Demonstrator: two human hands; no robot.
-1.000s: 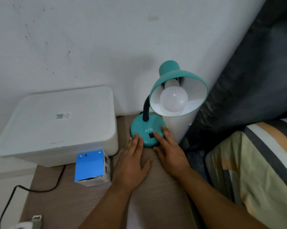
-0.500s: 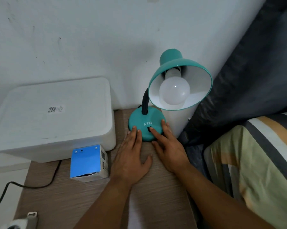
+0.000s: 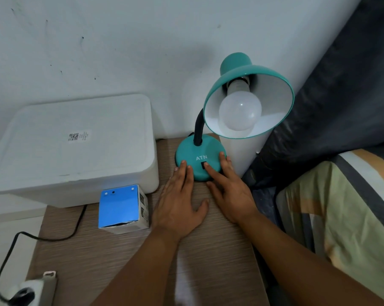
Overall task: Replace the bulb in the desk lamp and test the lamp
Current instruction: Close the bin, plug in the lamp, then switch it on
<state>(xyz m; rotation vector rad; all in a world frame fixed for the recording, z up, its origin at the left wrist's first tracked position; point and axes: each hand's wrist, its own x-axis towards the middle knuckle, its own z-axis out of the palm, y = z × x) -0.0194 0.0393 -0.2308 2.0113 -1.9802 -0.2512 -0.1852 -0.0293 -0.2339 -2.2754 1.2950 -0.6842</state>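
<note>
A teal desk lamp stands at the back of the wooden table, its round base (image 3: pixel 191 151) near the wall. Its shade (image 3: pixel 235 67) faces me with a white bulb (image 3: pixel 239 111) screwed in; the bulb looks unlit. My left hand (image 3: pixel 178 202) lies flat on the table, fingertips touching the base's left front edge. My right hand (image 3: pixel 228 191) rests on the base's right front, its index fingertip on the black switch (image 3: pixel 203 165) below the letters ATN. Both hands hold nothing.
A white foam box (image 3: pixel 76 146) fills the table's back left. A small blue-topped bulb carton (image 3: pixel 122 208) stands in front of it. A black cable (image 3: pixel 54 238) runs to a power strip (image 3: pixel 31 290) at the lower left. Striped bedding (image 3: pixel 341 217) lies on the right.
The camera view has shifted slightly. My right index fingertip has slid onto the black switch. My left hand has stayed flat by the base. The bulb looks unlit throughout.
</note>
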